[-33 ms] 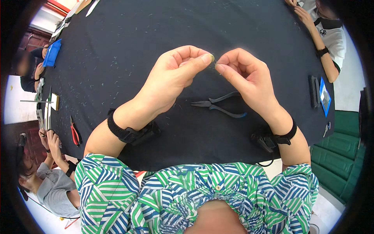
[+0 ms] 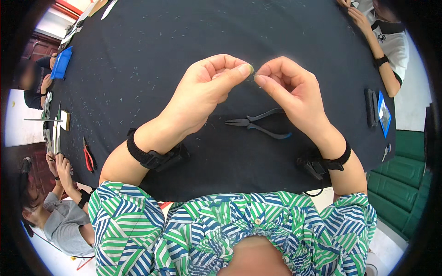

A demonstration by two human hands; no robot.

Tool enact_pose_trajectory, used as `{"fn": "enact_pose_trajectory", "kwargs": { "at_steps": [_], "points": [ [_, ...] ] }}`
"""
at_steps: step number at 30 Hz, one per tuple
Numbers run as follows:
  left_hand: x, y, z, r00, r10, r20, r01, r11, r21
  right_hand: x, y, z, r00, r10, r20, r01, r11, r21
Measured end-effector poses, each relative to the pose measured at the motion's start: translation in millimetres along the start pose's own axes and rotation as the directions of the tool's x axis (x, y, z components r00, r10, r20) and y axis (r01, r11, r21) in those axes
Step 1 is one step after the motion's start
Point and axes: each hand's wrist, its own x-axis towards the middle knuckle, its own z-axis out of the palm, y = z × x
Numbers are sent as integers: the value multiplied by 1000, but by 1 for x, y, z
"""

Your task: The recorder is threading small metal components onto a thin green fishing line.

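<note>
My left hand (image 2: 216,80) is closed in a pinch, thumb against the index finger. Something small and greenish shows at its tips, too small to name. Just right of it, with the tips nearly touching, my right hand (image 2: 294,87) pinches too. A very thin strand seems to show between the two sets of fingertips, but its kind is unclear. Below the hands lie grey pliers (image 2: 248,120) on the black cloth (image 2: 221,161), jaws pointing left and handles spread apart. My right hand partly overlaps the end of the upper handle.
Tiny pale wire-like scraps are scattered over the cloth. Red-handled pliers (image 2: 89,156) lie at the left edge. A blue tray (image 2: 61,63) is at the far left; a black case (image 2: 371,108) and blue-framed item (image 2: 383,114) lie right. Other people sit along both sides.
</note>
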Motion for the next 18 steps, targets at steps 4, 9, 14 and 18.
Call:
{"fn": "enact_pose_trajectory", "kwargs": {
  "at_steps": [4,9,14,18],
  "points": [
    [-1,-2,1,1000,2,19,-2,1000,23,0,0,0,999,-47,-12,47,999,-9],
    [-1,-2,1,1000,8,21,-8,1000,6,0,2,-1,995,-94,-33,94,996,2],
    [-1,-1,0,1000,-3,10,3,1000,-8,2,3,-3,990,-140,21,141,979,-149],
    [-1,-1,0,1000,-6,18,6,1000,-17,2,2,-5,986,-162,42,168,949,-266]
  ]
}}
